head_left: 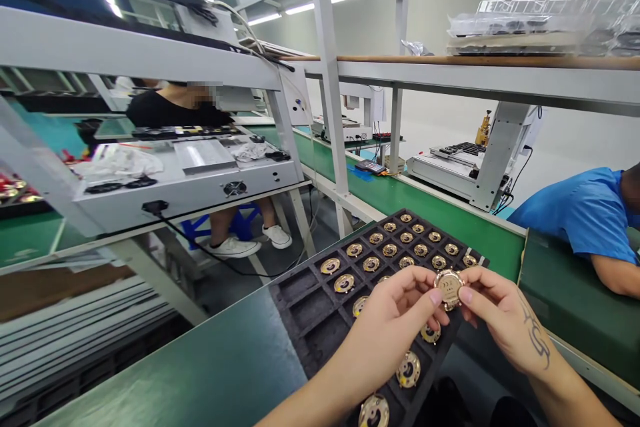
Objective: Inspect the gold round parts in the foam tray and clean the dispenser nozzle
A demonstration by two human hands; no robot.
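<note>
A round gold watch case (449, 288) sits above the black tray (313, 312), pinched at its rim between both hands. The left hand (400, 310) has its thumb and fingers curled nearly closed on one side; the right hand (505, 317) grips the other between thumb and fingertips. The tray, its compartments holding gold rings (409, 369), lies on a green bench (220, 360). Beyond it runs a green belt (425, 203), with a white post (327, 80) standing in front of part of it. A white machine (250, 177) on the left blocks much of a person in a black top (173, 107), while a person in a blue shirt (575, 207) leans at the right, cut off by the picture's edge. Clear plastic trays (515, 27) on the shelf (380, 61) blur towards the right. The left hand and forearm cover several compartments, the tray's near end runs out of view, and most lettering on the case is too small to read
</note>
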